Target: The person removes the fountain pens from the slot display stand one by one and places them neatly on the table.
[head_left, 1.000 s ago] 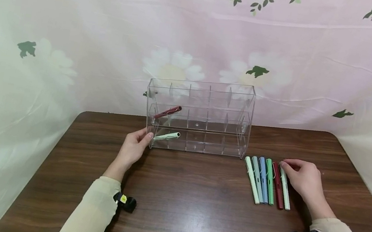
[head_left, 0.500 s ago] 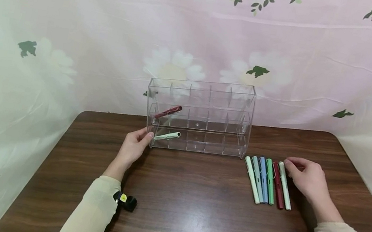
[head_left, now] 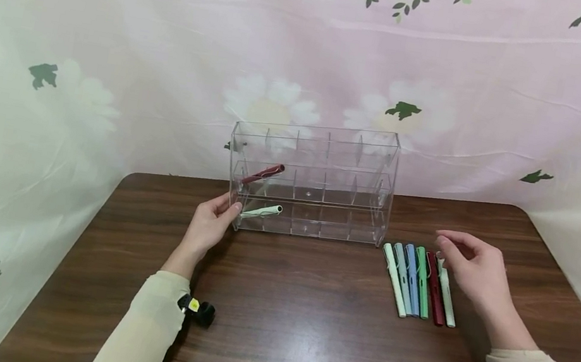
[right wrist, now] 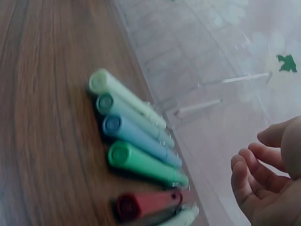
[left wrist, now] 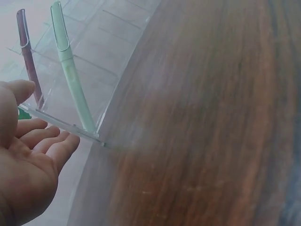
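Observation:
My left hand (head_left: pixel 209 228) holds the lower left side of a clear tiered pen organizer (head_left: pixel 338 206), thumb in front and fingers behind. Inside its leftmost compartments lean a dark red pen (head_left: pixel 264 174) and, one tier lower, a mint green pen (left wrist: pixel 74 77). To the right, capped pens lie side by side: pale green (head_left: pixel 394 280), grey-green (head_left: pixel 403 279), blue (head_left: pixel 413 281), green (head_left: pixel 421 282), dark red (head_left: pixel 435 290) and whitish green (head_left: pixel 446 297). Over the cap end of the whitish pen hovers my right hand (head_left: pixel 474 272), fingers loosely bent, nothing between them.
The brown wooden table (head_left: pixel 277 326) reaches back to a pale floral cloth (head_left: pixel 174 46) hanging just behind the organizer. Black wrist cameras sit on both sleeves. The organizer's right end stands close to the row of pens.
My right hand has let go of the whitish pen's cap, shifting right and then rising slightly back leftward. The pen's clip now shows on its left side. My left hand stays in place.

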Available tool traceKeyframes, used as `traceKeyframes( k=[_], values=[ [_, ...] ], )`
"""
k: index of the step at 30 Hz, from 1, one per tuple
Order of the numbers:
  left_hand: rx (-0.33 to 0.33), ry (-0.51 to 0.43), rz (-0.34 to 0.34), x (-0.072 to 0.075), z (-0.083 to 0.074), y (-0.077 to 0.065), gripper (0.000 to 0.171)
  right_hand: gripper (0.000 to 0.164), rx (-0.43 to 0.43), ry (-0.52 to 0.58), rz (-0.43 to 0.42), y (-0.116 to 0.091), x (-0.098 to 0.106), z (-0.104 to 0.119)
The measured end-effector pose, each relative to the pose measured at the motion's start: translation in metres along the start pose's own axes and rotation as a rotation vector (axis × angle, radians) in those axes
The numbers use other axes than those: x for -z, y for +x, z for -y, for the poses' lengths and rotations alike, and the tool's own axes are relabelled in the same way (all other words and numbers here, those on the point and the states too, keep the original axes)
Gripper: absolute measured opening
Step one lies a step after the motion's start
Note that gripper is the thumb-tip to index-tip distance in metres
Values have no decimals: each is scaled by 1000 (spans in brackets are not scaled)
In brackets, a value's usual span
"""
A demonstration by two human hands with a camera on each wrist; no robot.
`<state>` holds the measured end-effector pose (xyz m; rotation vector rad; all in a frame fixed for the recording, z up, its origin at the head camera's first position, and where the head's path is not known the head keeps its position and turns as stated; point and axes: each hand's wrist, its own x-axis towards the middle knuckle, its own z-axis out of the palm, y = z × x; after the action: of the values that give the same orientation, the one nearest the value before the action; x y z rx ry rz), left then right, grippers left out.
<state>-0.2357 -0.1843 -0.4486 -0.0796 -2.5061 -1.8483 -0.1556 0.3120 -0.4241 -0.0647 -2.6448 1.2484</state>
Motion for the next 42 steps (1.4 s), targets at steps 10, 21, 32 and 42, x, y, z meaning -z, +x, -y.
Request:
traceKeyframes(
  k=[10,21,32,42],
  values=[
    [28,-7,42,1,2,0,54,33,77,87,20,3,-17,27],
    [40,-23,45,0,4,0,54,25,164,194,45,12,-42,57],
    [36,-9,37,-1,1,-2,53,24,225,322,126,22,-65,88],
    [30,2,32,-2,2,-1,52,24,251,456,216,31,-86,107]
  ],
)
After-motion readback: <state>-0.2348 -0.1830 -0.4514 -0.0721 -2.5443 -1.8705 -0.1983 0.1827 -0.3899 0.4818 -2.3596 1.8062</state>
